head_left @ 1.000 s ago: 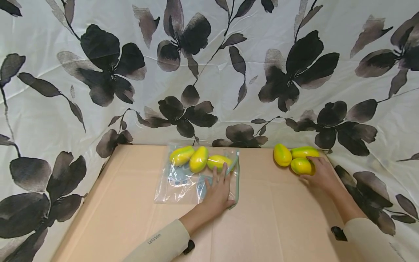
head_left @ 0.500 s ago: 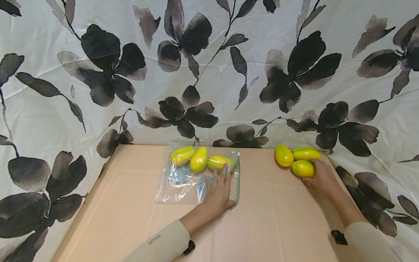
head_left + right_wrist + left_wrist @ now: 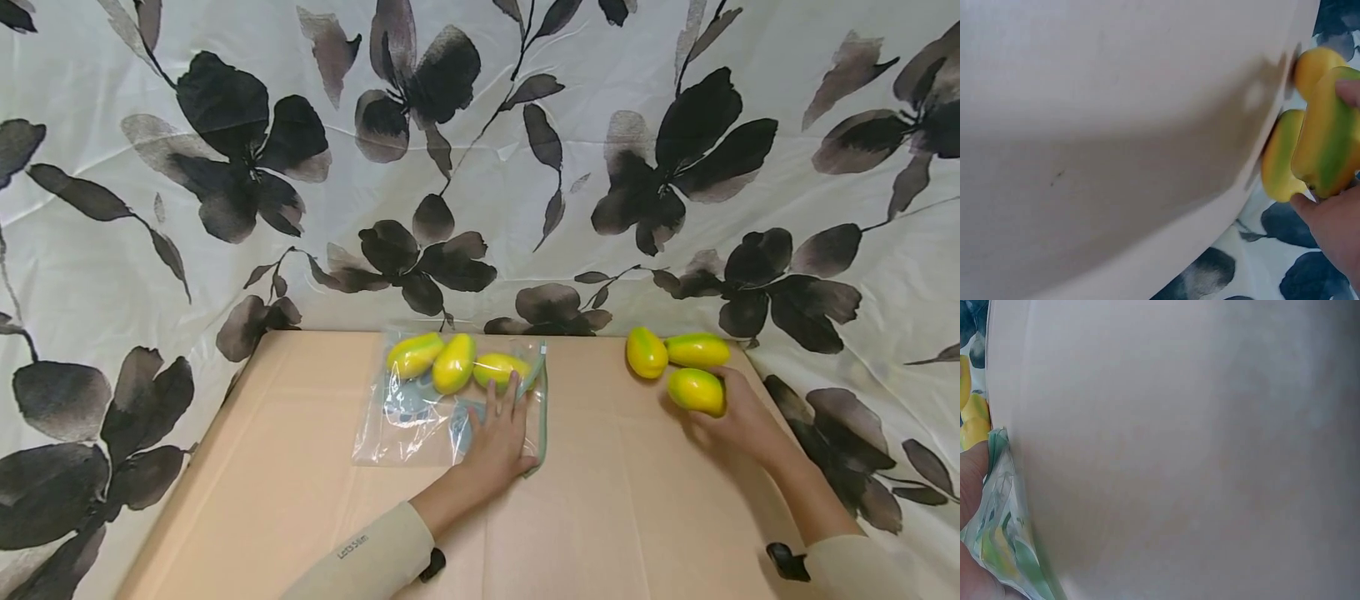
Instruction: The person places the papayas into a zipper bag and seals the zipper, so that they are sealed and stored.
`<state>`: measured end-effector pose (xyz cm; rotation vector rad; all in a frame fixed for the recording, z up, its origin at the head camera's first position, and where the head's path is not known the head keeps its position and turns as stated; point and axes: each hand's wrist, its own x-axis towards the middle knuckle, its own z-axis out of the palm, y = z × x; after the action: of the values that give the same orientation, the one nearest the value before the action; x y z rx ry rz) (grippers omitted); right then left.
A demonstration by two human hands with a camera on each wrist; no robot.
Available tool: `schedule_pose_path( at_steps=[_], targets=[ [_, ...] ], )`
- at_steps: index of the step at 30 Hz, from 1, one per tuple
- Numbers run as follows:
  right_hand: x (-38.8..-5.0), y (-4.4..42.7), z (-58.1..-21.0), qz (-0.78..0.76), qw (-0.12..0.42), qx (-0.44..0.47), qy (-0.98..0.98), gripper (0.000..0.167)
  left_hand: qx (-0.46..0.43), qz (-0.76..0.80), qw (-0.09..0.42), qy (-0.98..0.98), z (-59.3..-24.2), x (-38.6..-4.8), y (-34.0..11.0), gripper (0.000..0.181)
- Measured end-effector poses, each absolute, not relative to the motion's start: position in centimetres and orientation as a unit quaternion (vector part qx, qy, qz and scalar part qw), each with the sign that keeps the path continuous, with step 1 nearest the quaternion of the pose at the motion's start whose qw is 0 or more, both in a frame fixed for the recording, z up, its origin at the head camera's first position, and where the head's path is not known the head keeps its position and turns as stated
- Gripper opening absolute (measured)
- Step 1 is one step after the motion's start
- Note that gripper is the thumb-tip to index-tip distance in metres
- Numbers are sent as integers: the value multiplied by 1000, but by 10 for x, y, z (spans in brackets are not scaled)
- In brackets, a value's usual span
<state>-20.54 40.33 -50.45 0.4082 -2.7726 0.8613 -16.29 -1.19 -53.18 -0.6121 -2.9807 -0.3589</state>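
A clear zip bag point(image 3: 405, 442) with a green-edged opening on its right side lies at the middle of the board. Inside it are three glossy yellow-green mangoes point(image 3: 453, 364). My left hand point(image 3: 497, 433) rests on the bag near that opening, fingers spread and fairly straight. In the left wrist view, the thumb point(image 3: 969, 484) touches the bag's edge. To the right, my right hand point(image 3: 738, 417) grips a mango point(image 3: 693, 390) between thumb and fingers, close above the board. Two more mangoes, one upright point(image 3: 647, 353) and one lying sideways point(image 3: 697, 350), sit just behind it.
A tan cardboard board point(image 3: 300, 517) forms the work surface, its back edge just behind the bag and fruit. White cloth with dark flowers point(image 3: 540, 192) hangs behind and at the sides. Black straps point(image 3: 787, 562) sit at the sleeve cuffs.
My right hand has drawn its mango slightly toward me, away from the other two, opening a gap between them. The left hand and the bag stay in place.
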Motion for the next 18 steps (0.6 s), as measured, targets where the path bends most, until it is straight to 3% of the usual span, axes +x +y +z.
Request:
schedule_pose_path(
  at_steps=[5,11,18],
  targets=[
    [-201,389,-500,287,136,193,-928,82,-198,-121,37,-972,-531,-164,-12,112],
    [-199,371,-494,285,136,220,-923,81,-199,-125,35,-971,-531,-163,-12,112],
    [-199,349,-487,283,73,211,-933,78,-197,-126,32,-972,-531,-163,-12,113]
  ],
)
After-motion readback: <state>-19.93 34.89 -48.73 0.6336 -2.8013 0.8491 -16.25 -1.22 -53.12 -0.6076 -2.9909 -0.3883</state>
